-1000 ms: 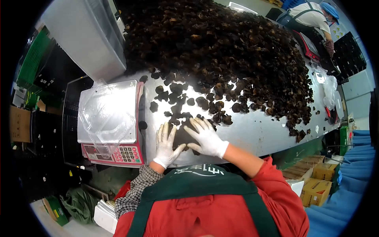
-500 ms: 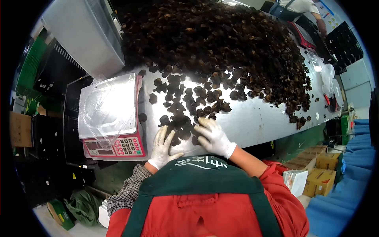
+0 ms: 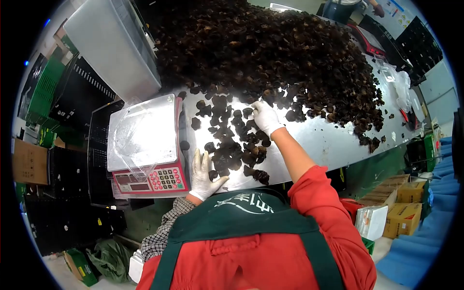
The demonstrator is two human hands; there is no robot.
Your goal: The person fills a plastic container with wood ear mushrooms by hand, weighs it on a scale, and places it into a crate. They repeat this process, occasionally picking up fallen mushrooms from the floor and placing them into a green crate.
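Dark brown, ruffled pieces that look like wood ear mushrooms lie loosely spread on the metal table. Beside their lower left edge rests my left hand, white-gloved, fingers stretched and thumb apart, holding nothing. My right hand, also gloved in white, reaches farther forward, between the loose pieces and the big heap. Its fingers are bent downward and pressed together at the pieces; whatever they pinch is hidden. Left of my left hand stands a red-and-white digital scale with clear plastic film on its plate.
A tall grey bin stands behind the scale. Across the table are another red scale, plastic bags and a person with a dark-gloved hand. Black crates stack at the far right; cardboard boxes sit below.
My right hand has moved forward from the near pieces toward the heap, its fingers drawing together. My left hand stays near the table's front edge. The view has shifted slightly.
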